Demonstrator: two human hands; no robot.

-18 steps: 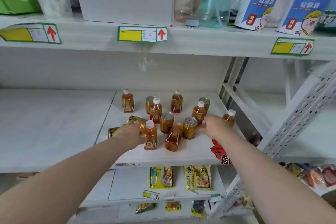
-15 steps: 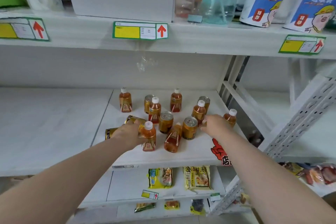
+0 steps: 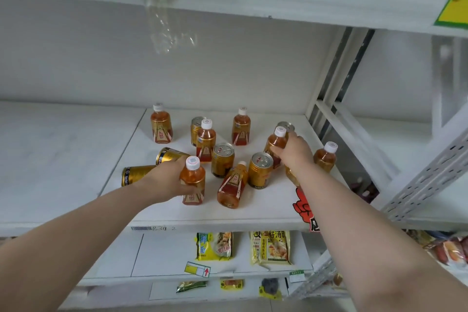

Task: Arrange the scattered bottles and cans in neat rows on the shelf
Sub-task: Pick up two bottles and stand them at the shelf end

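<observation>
Small amber tea bottles with white caps and gold cans stand scattered on the white shelf (image 3: 253,213). My left hand (image 3: 164,180) is closed around an upright front bottle (image 3: 193,180). Two gold cans (image 3: 136,173) lie on their sides just left of that hand. My right hand (image 3: 295,153) grips another upright bottle (image 3: 277,142) at the right, with a can (image 3: 286,126) behind it. One bottle (image 3: 233,186) lies tipped over in the middle, between two upright cans (image 3: 260,168). Further bottles stand at the back (image 3: 161,124) and far right (image 3: 326,156).
A shelf board (image 3: 253,0) hangs overhead with price labels and a strip of clear plastic (image 3: 164,30). A metal upright (image 3: 336,78) bounds the shelf at right. Snack packets (image 3: 214,246) lie on the shelf below. A bare white surface (image 3: 55,154) extends left.
The view has moved closer and lower. My left hand has closed around the front bottle. My right hand has moved back and taken hold of the right-hand bottle.
</observation>
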